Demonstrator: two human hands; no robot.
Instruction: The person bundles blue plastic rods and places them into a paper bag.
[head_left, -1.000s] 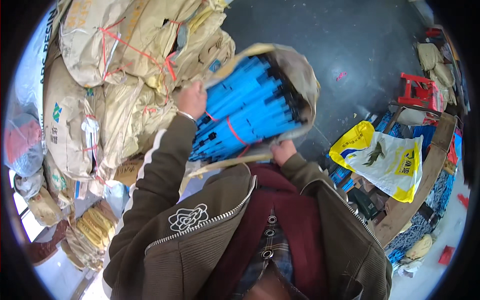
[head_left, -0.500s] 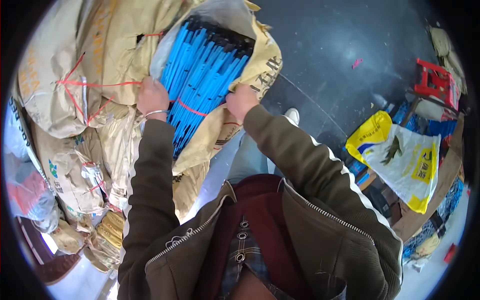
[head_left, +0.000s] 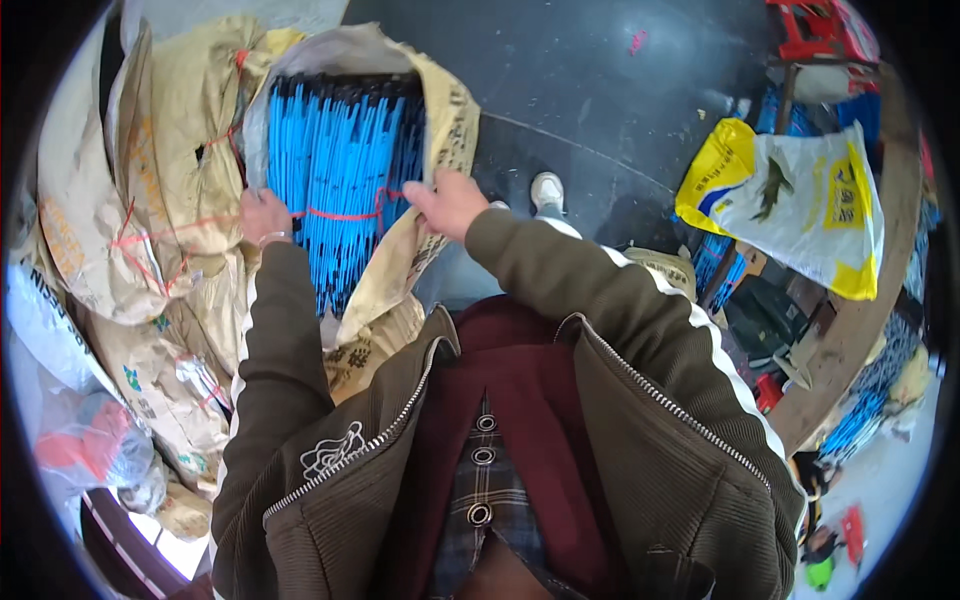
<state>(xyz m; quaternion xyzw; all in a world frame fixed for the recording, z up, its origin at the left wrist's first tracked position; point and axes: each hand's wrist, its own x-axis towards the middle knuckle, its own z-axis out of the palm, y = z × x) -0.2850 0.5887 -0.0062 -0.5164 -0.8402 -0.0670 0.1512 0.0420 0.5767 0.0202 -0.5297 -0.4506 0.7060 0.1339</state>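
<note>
Pinching the right edge of an open tan sack (head_left: 452, 125) in the head view, the person's right hand (head_left: 452, 204) is just beside a red tie (head_left: 340, 215). The left hand (head_left: 266, 216) is at the sack's opposite edge; whether its fingers are closed on it, one cannot tell. Between the hands, densely packed blue strips (head_left: 325, 150) with black far ends lie in the sack, the tie crossing them. Bulging paper bags (head_left: 195, 90) crowd the left side; a yellow-and-white bag (head_left: 800, 215) lies well apart, to the right.
</note>
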